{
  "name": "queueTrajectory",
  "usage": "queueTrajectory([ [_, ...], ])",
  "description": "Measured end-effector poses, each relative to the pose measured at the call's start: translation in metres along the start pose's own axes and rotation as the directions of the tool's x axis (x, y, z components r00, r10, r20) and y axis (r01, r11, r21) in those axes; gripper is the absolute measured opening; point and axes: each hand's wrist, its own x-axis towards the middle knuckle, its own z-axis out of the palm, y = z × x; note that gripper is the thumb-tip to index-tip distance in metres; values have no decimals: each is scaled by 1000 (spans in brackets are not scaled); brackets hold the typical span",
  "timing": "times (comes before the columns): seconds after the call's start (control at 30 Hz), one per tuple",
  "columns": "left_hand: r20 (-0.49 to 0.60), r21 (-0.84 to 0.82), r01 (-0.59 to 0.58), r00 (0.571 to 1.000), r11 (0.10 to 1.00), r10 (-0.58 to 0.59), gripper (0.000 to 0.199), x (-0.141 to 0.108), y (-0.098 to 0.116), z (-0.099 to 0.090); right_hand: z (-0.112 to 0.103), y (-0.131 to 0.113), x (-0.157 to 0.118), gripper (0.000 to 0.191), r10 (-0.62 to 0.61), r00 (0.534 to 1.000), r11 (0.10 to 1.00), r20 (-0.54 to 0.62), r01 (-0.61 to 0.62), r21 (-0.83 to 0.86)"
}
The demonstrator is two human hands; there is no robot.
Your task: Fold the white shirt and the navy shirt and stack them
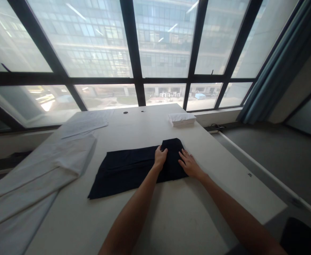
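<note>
A dark navy cloth (128, 168) lies across the white table (187, 216), with its right end folded over into a shorter flap. My left hand (160, 156) is closed on the flap's inner edge, its thumb toward the right. At the cloth's right side my right hand (189, 163) rests with its fingers spread, the fingertips on the dark fabric and the palm near the edge.
White cloths (38, 177) lie loosely along the table's left side, with thin white sheets (86, 124) behind them. A folded white stack (182, 119) sits at the back right. Beyond stand large windows (163, 39) and a blue curtain (272, 74).
</note>
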Motion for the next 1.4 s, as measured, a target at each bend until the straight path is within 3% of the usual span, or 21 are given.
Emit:
queueTrajectory([
  [0.17,-32,212,-133,989,968,143,43,-7,2,-3,-9,10,30,58,9,992,997,-124,2,81],
  [0.27,6,389,-191,979,901,205,48,-9,3,-7,-11,12,66,57,19,996,1000,-93,-18,11],
  [0.43,-13,382,-104,993,918,117,49,-5,5,-15,-3,8,108,55,63,994,993,88,-53,-101],
  [0.67,-9,400,-77,996,913,88,34,4,4,-20,1,-1,120,53,91,996,987,-8,-91,-133],
  [0.8,-5,439,-75,996,895,86,41,0,5,-17,8,-17,114,53,-26,1000,982,16,29,-186],
  [0.9,2,538,-190,974,821,224,52,-7,7,-15,12,-25,109,54,-19,999,972,51,30,-233],
  [0.97,126,563,-340,936,753,329,52,-11,8,-15,12,-29,105,55,6,999,968,53,8,-252],
  [1.07,307,550,-456,889,699,339,46,-14,4,-16,13,-36,92,55,22,999,965,23,-16,-263],
  [1.3,323,758,-394,919,521,225,53,-11,-5,-15,23,-52,9,61,-126,992,967,14,126,-222],
  [1.4,250,782,-338,940,524,233,51,-8,-5,-13,21,-56,-21,62,-145,989,964,-1,141,-225],
])
